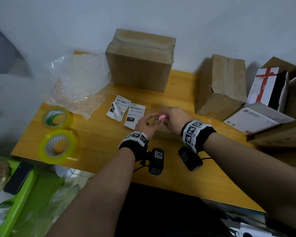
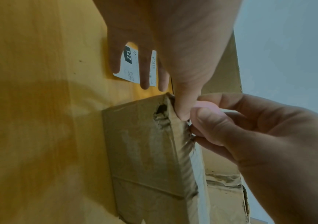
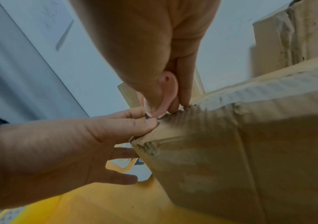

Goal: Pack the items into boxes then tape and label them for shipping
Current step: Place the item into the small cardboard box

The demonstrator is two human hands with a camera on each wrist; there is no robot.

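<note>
A small worn cardboard box (image 1: pixel 167 134) (image 2: pixel 144 151) (image 3: pixel 230 151) sits on the yellow table (image 1: pixel 101 142) in front of me. My left hand (image 1: pixel 151 118) (image 2: pixel 180 112) (image 3: pixel 152 121) pinches the box's top corner edge between thumb and index, with the other fingers straight over a shipping label (image 2: pixel 131 66). My right hand (image 1: pixel 161 118) (image 2: pixel 198 119) (image 3: pixel 165 109) pinches a small pink tool (image 1: pixel 162 116) (image 2: pixel 205 104) (image 3: pixel 168 92), its tip at the same torn edge of the box. The tool's tip is hidden by my fingers.
Two shipping labels (image 1: pixel 134 115) (image 1: pixel 119 106) lie left of the hands. Two yellow tape rolls (image 1: pixel 57 117) (image 1: pixel 58 146) and bubble wrap (image 1: pixel 79 79) are at the left. A taped carton (image 1: pixel 138 60) stands behind, another carton (image 1: pixel 220 86) and open boxes (image 1: pixel 266 84) at the right.
</note>
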